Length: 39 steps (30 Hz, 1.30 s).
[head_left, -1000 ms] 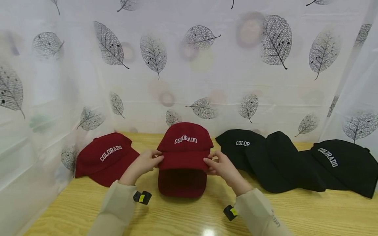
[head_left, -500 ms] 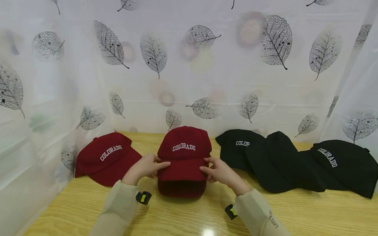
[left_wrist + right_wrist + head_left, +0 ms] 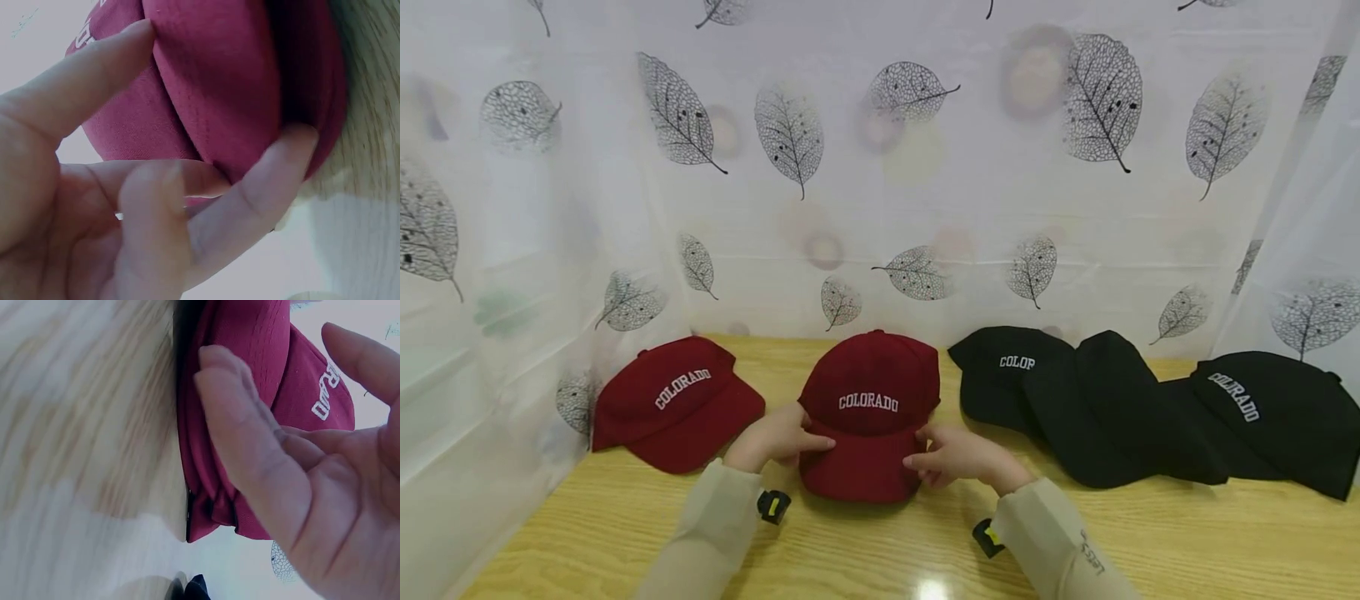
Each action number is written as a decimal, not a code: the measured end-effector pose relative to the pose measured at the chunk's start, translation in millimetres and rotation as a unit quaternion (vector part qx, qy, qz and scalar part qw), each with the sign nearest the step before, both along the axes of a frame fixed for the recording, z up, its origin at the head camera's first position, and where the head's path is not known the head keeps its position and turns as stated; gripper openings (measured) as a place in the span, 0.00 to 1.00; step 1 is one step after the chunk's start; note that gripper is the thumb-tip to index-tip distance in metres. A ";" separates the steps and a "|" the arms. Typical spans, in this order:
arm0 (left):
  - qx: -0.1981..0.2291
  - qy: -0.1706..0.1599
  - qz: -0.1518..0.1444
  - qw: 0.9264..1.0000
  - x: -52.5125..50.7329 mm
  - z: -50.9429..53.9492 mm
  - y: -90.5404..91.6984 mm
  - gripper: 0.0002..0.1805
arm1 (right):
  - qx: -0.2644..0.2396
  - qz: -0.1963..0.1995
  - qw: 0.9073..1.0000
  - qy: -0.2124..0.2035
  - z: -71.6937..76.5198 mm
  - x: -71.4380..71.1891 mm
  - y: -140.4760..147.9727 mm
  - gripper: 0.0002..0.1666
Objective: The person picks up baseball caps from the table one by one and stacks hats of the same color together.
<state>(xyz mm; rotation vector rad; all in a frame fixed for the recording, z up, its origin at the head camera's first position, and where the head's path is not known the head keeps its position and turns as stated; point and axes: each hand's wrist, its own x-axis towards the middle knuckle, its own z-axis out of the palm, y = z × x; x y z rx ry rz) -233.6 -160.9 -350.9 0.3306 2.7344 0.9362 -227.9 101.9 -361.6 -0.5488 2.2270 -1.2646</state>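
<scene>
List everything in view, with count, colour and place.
Held fabric cap lettered COLORADO: at least one, dark red, centre; further red layers show beneath its brim
Other red fabric cap lettered COLORADO: one, dark red, left
Brimmed fabric caps: at least three, black, overlapping at right
Wooden table: one, light yellow-brown, underneath
Leaf-printed sheeting: count unclear, whitish, behind and beside
Small devices: two, black and yellow, near wrists
Long sleeves: two, beige, forearms
Left hand: one, bare, brim's left
Right hand: one, bare, brim's right

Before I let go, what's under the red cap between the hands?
Under the red cap, the left wrist view shows another red brim. Whatever else lies beneath is covered, so I can't tell.
</scene>
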 end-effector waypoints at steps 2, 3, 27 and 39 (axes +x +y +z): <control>0.004 -0.003 0.003 1.000 0.1 -0.7 0.5 0.14 | 0.009 0.012 1.000 0.008 -0.8 -0.7 -0.5 0.16; 0.006 -0.006 0.006 1.000 0.5 -0.6 0.8 0.13 | 0.015 0.018 1.000 0.012 -0.9 -0.9 -0.7 0.15; -0.005 -0.027 0.036 0.999 0.2 -2.0 3.4 0.21 | 0.094 0.080 0.983 0.139 3.7 -4.1 4.2 0.30; -0.024 -0.018 0.033 0.999 1.0 -3.0 4.2 0.14 | 0.101 0.094 0.980 0.143 3.1 -3.2 4.5 0.28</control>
